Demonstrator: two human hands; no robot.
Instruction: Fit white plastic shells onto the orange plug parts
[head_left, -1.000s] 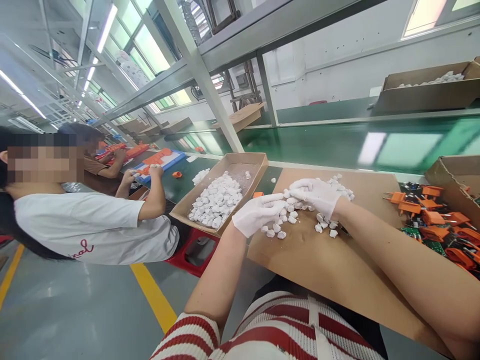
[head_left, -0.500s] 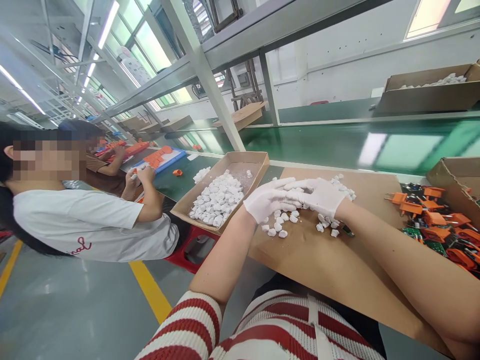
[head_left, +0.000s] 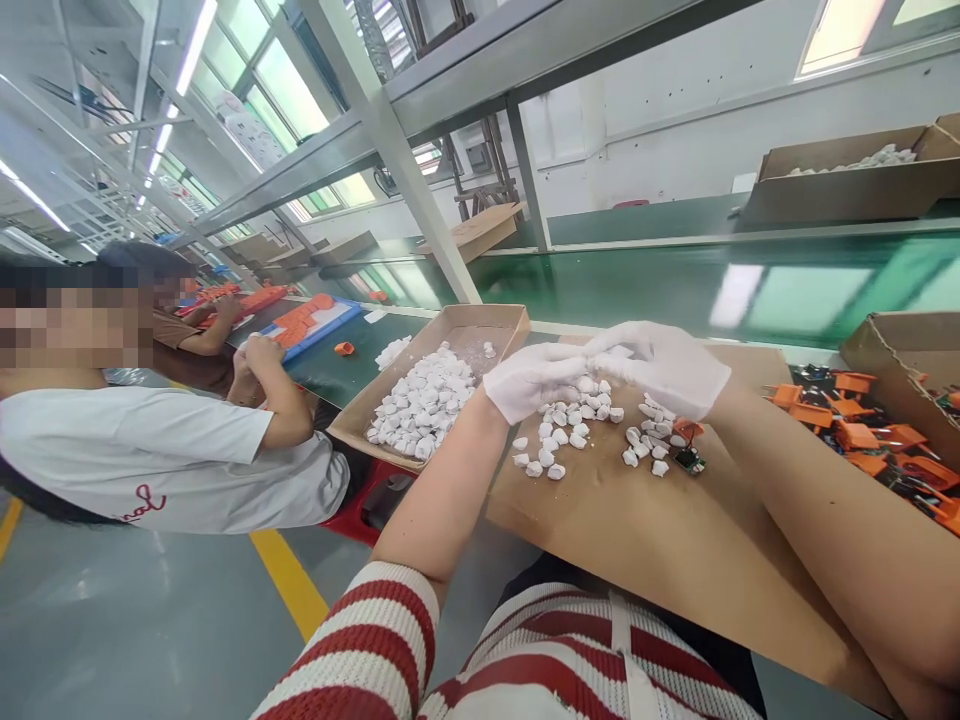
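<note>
Both my hands wear thin white gloves and meet fingertip to fingertip over small white lumps (head_left: 559,437) scattered on a brown cardboard sheet (head_left: 600,530). My left hand (head_left: 534,378) has its fingers bent together toward the other hand. Arched above the lumps, my right hand (head_left: 660,362) curls its fingers down to the left hand's tips. Whatever lies between the fingers is hidden by the gloves. Just below my right wrist rests a small circuit board (head_left: 690,460) with an orange part beside more white lumps.
A shallow cardboard box (head_left: 517,322) of white lumps stands left of the sheet. Orange plug-like parts with circuit boards (head_left: 855,435) heap at right, near another carton (head_left: 892,340). Behind runs a green belt (head_left: 637,290). A co-worker in a white shirt (head_left: 172,450) sits at left.
My right hand has risen and arched away from the lumps, uncovering more of them and the circuit board. My left hand stays near its place. The view has shifted slightly.
</note>
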